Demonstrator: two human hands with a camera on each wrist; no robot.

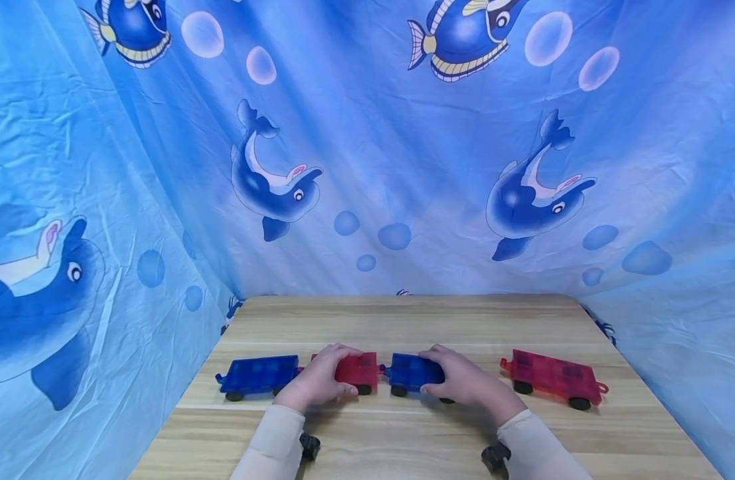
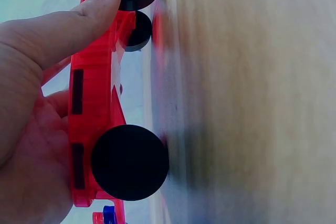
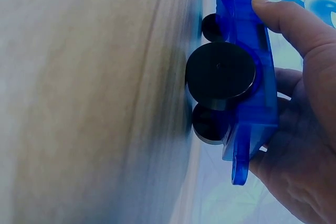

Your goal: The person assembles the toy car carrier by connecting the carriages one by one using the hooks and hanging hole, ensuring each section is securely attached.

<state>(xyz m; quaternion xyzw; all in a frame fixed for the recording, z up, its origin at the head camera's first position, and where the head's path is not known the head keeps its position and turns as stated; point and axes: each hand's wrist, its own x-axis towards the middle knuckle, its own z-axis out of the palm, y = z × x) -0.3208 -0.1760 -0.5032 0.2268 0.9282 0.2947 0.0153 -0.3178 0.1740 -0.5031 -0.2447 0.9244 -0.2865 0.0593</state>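
A red car [image 1: 362, 372] near the middle of the surface [image 1: 403, 323] is being gripped by the left hand [image 1: 319, 380], the near side being pressed by the thumb. Just to its right, a blue car [image 1: 408, 373] is being gripped by the right hand [image 1: 466, 385], thumb on the near side. The hands are being held apart, each clamped on its own car; between the two cars, the couplers [image 1: 384, 370] are being seen to meet. On the left, a second blue car [image 1: 262, 375] is being lined up end to end with the red car. On the right, a second red car [image 1: 553, 377] is being supported on black wheels, apart from the others and slanted. Light sleeves [image 1: 271, 437] are being worn. Behind, dolphins [image 1: 277, 190] and fish [image 1: 470, 37] are being displayed on a blue cloth [image 1: 367, 147].
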